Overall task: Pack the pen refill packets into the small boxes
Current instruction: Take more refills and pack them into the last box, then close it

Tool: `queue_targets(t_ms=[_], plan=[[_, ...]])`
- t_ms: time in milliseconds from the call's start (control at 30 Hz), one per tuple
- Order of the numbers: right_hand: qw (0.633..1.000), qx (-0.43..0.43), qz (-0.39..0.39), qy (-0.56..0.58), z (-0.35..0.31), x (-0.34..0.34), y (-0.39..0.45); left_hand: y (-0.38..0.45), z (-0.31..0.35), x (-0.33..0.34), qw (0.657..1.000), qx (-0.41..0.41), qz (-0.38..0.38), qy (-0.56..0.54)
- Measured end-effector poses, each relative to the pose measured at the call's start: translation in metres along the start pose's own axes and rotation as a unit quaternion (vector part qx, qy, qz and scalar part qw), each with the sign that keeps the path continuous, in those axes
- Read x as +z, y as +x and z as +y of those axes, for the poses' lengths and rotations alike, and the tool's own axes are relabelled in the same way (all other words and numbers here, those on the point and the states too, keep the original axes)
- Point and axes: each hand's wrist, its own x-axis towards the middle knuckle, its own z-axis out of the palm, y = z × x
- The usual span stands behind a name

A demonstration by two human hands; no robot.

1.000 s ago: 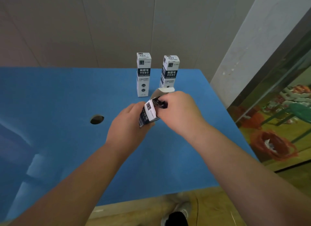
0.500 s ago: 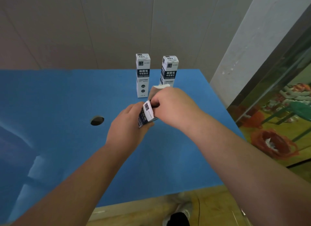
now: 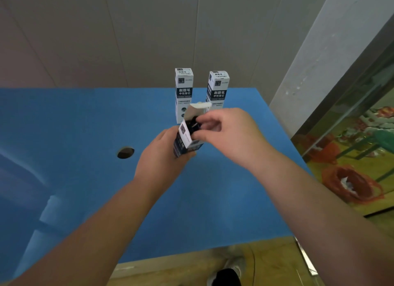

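Seen from the head camera: above a blue surface (image 3: 85, 119), the left hand (image 3: 162, 155) grips a small box (image 3: 186, 139) tilted, its top flap raised. The right hand (image 3: 226, 132) pinches dark pen refills (image 3: 193, 125) at the box's open mouth — partly inside it. Behind them, two closed boxes (image 3: 183, 87) stand upright near the surface's far edge — just apart.

The bench (image 3: 85, 119) is plain bright blue with one dark round hole (image 3: 125, 152). The two standing boxes (image 3: 183, 94) (image 3: 217, 89) are white with a navy band of white lettering; the held box (image 3: 185, 143) shows the same white and navy. The wall (image 3: 128, 30) is beige-grey.
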Motion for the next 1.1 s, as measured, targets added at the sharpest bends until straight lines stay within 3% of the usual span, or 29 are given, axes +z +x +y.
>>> queue_targets(t_ms=[133, 200, 467, 700, 833, 1100], plan=[[0.987, -0.038, 0.116, 0.103, 0.022, 0.002, -0.005, 0.002, 0.006, -0.001, 0.999, 0.003, -0.02, -0.05], [0.978, -0.025, 0.133, 0.159, 0.03, 0.004, -0.007, 0.002, 0.011, -0.003, 0.995, 0.01, -0.037, -0.091], [0.945, -0.066, 0.044, 0.317, 0.054, 0.011, -0.01, 0.006, 0.022, -0.006, 0.985, 0.037, -0.1, -0.136], [0.933, -0.084, 0.029, 0.348, 0.062, 0.01, -0.003, 0.008, 0.021, -0.001, 0.982, 0.057, -0.033, -0.178], [0.924, -0.086, 0.058, 0.368, 0.059, 0.011, 0.001, 0.008, 0.027, 0.003, 0.974, 0.04, 0.026, -0.22], [0.946, -0.1, 0.033, 0.306, 0.073, 0.015, 0.006, 0.013, 0.027, 0.007, 0.976, 0.055, 0.014, -0.211]])
